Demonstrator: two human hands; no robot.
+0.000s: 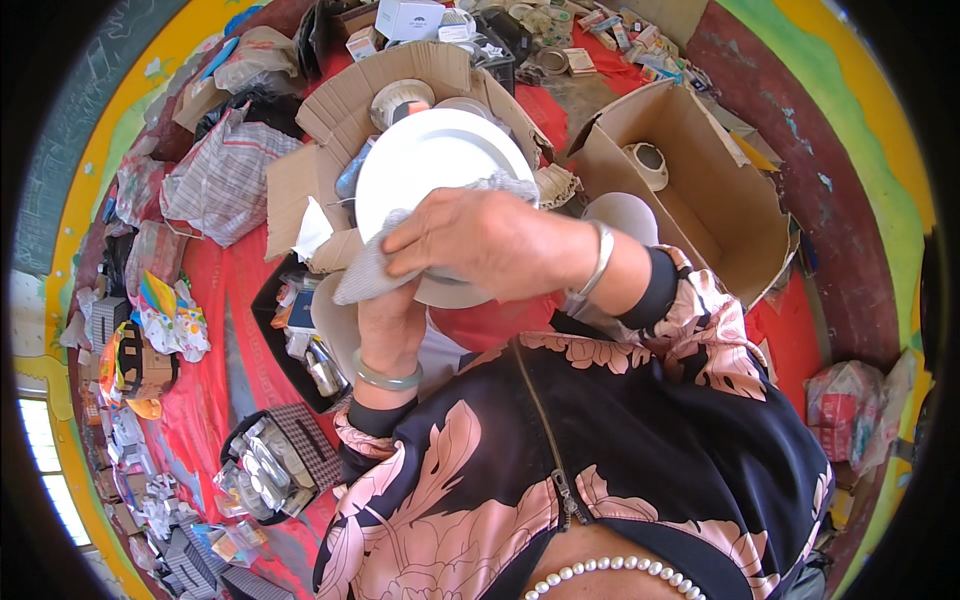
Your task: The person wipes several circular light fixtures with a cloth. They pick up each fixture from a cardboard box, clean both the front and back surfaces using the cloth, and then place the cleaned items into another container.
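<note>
Right there before the person, the left hand [392,318] is under a dish [430,150], and the right hand [470,235] lies over it, a cloth [362,275] between. Just beyond stands one carton [335,105]; to its right, another carton [725,215] with a round piece [648,165] inside. Over on the left sits a sack [230,175]; nearer, a filled basket [305,440]. A bundle [848,405] rests far right.

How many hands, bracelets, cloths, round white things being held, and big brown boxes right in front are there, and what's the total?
Hands: 2 (left hand, right hand)
Bracelets: 2 (green bracelet, silver bracelet)
Cloths: 1 (grey cloth)
Held round white things: 1 (white dish-like thing)
Big brown boxes: 2 (left box, right box)
Total: 8
</note>
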